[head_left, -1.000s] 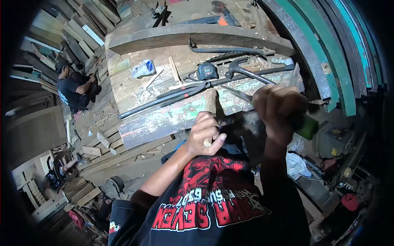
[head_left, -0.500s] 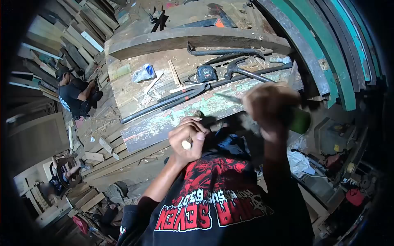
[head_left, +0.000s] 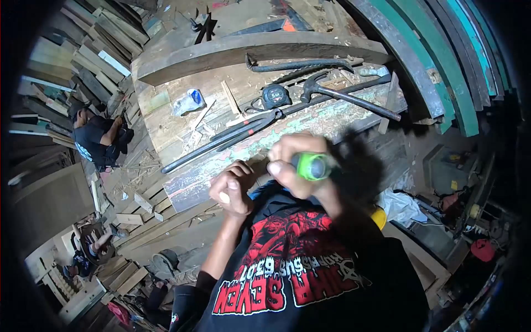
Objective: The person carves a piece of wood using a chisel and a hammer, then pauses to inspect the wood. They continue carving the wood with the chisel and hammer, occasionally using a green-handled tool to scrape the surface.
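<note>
Green-handled tool (head_left: 314, 166) gripped in the right hand (head_left: 286, 166), near edge of the painted plank (head_left: 193, 187); left hand (head_left: 234, 187) closed round a wooden stick (head_left: 224, 197), same edge. Best keep it clear of the tool's hidden end.

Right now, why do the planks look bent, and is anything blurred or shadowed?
Head view: wide-lens distortion probably bows the green plank and beam, with black corners around; head view: the right hand and green handle look slightly soft; head view: a dark shadow falls toward the picture's right of them; head view: the tape measure looks fairly crisp.
</note>
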A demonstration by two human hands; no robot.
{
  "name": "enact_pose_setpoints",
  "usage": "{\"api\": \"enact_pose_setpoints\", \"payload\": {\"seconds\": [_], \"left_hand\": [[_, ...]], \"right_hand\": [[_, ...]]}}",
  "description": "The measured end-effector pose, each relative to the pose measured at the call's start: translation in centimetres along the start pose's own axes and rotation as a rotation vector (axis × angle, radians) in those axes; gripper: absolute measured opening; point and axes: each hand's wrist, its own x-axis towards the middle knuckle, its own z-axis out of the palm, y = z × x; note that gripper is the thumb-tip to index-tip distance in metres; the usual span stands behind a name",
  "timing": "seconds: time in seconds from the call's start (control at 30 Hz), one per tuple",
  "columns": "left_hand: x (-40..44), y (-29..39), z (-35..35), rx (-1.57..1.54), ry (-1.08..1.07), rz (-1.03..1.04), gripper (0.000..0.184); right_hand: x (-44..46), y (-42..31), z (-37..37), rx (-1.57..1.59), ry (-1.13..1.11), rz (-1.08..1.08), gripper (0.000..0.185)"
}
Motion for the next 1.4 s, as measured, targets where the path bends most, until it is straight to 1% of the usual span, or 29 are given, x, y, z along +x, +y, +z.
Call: {"api": "enact_pose_setpoints", "payload": {"seconds": [0.07,0.1,0.13,0.17,0.23,0.27,0.3,0.37,0.4,0.43,0.5,0.57,0.63,0.67,0.73,0.83,0.87,0.9,0.97,1.03,1.07,1.13,1.17,1.23,1.3,1.33,1.37,1.4], "left_hand": [[-0.5,-0.1,-0.3,-0.041,-0.032,0.005,0.049],[-0.6,-0.1,-0.5,-0.057,-0.046,0.01,0.049],[-0.7,-0.1,-0.6,-0.027,-0.077,0.039,0.044],[-0.9,-0.1,-0.9,-0.032,-0.128,0.077,0.041],[-1.5,0.4,-1.1,-0.035,-0.235,0.113,0.032],[-1.7,0.6,-1.1,-0.012,-0.295,0.145,0.032],[-1.9,0.8,-1.0,0.011,-0.354,0.176,0.031],[-2.1,1.3,-1.1,0.078,-0.473,0.237,0.029],[-2.0,1.4,-1.0,0.095,-0.502,0.249,0.028],[-2.1,1.2,-1.1,0.082,-0.5,0.241,0.028],[-2.6,1.1,-1.3,0.082,-0.503,0.242,0.03],[-2.8,1.2,-1.2,0.095,-0.518,0.266,0.031],[-3.2,1.1,-1.5,0.075,-0.527,0.23,0.032],[-3.3,1.1,-1.7,0.067,-0.531,0.219,0.033],[-3.0,1.3,-1.0,0.08,-0.522,0.251,0.035],[-3.0,1.3,-0.7,0.117,-0.478,0.257,0.04],[-3.4,1.4,-0.7,0.106,-0.503,0.256,0.041],[-3.4,1.4,-0.7,0.098,-0.528,0.264,0.042],[-3.3,1.3,-0.9,0.113,-0.578,0.269,0.041],[-3.6,1.3,-0.7,0.115,-0.559,0.252,0.042],[-3.4,1.4,-0.7,0.119,-0.558,0.245,0.042],[-3.4,1.5,-0.6,0.115,-0.546,0.25,0.043],[-3.4,1.5,-0.6,0.109,-0.544,0.253,0.043],[-3.3,1.4,-0.7,0.117,-0.591,0.265,0.034],[-3.2,1.1,-1.3,0.11,-0.614,0.278,0.025],[-3.2,0.9,-1.3,0.087,-0.614,0.286,0.02],[-3.5,0.8,-1.3,0.058,-0.616,0.297,0.017],[-3.7,0.7,-1.2,0.058,-0.625,0.298,0.016]], "right_hand": [[-0.1,1.7,0.2,-0.158,-0.026,-0.046,0.034],[-0.3,1.8,-0.4,-0.048,0.014,-0.025,0.033],[-0.1,0.6,-0.7,0.063,0.064,0.0,0.033],[-0.5,-1.5,-0.5,0.164,0.165,0.15,0.028],[1.3,-5.6,-1.4,0.225,0.036,-0.124,0.031],[1.7,-6.9,-1.6,0.267,-0.016,-0.153,0.033],[0.2,-5.1,-1.9,0.242,-0.022,-0.152,0.032],[-1.4,-1.7,-1.1,0.186,-0.011,-0.048,0.03],[-1.2,-0.9,0.5,0.155,0.011,0.058,0.029],[-0.9,-0.9,1.0,0.125,0.041,-0.016,0.029],[-0.3,-4.0,-0.2,-0.042,-0.039,0.013,0.029],[-0.7,-4.8,0.0,0.02,0.026,-0.097,0.031],[0.3,-7.3,-0.6,0.123,-0.064,-0.213,0.028],[0.8,-7.9,-1.2,0.21,-0.185,-0.212,0.024],[-0.4,-5.6,0.7,-0.009,-0.121,0.0,0.029],[-0.1,-3.6,1.0,-0.037,-0.145,0.089,0.03],[-0.2,-3.9,1.0,-0.017,-0.097,0.117,0.032],[-0.3,-4.1,1.0,-0.063,-0.044,-0.001,0.033],[0.9,-5.5,0.2,0.14,-0.107,-0.184,0.04],[2.5,-7.3,-0.8,0.299,-0.354,-0.25,0.027],[2.9,-7.4,-0.9,0.36,-0.424,-0.276,0.023],[-1.6,-5.1,-0.2,-0.338,-0.28,-0.124,0.023],[-0.8,-5.7,-0.3,-0.615,-0.392,-0.088,0.022],[0.5,-6.8,-0.3,-1.18,-0.672,-0.125,0.021],[-2.1,-7.2,-0.4,-2.471,-1.049,-0.418,0.021],[-2.7,-6.7,-0.4,-2.998,-1.098,-0.57,0.02],[-3.3,-6.2,-0.5,-3.484,-1.228,-0.765,0.019],[-3.5,-5.2,-0.8,-3.867,-1.258,-0.914,0.018]]}}
